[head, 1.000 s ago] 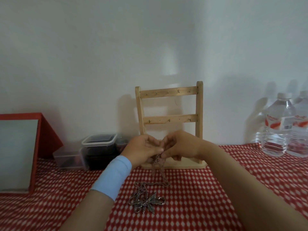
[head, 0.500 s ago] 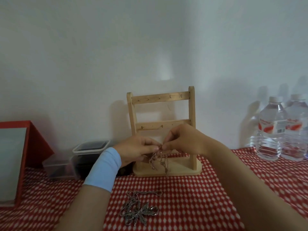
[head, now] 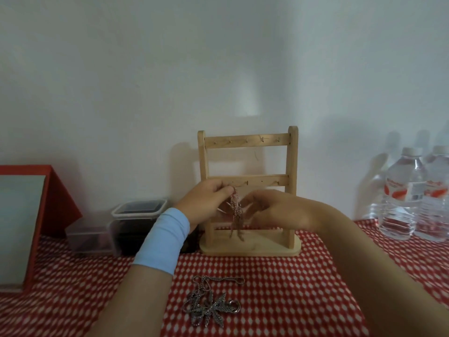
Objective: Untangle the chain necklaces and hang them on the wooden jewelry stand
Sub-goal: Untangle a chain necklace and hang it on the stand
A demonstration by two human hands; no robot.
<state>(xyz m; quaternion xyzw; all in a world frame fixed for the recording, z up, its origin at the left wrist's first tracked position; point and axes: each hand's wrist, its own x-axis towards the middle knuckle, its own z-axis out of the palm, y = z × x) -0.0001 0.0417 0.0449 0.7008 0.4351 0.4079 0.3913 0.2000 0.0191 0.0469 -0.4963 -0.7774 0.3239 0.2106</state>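
L hand [head: 206, 203] pinches chain [head: 237, 210] up top, R hand [head: 279, 210] at its 3 o'clock too blurred to tell grip; hard tug may tighten the knot or snag the stand [head: 292, 190] behind.

A plain white wall [head: 121, 81] carries a faint patch of light [head: 247, 98]. Below lies a red-and-white checked tablecloth [head: 279, 288]; a red-framed board [head: 56, 198], plastic containers [head: 136, 222] and two water bottles [head: 401, 198] stand against the wall.

Head-worn wide view, facing forward and down, near table [head: 303, 283]
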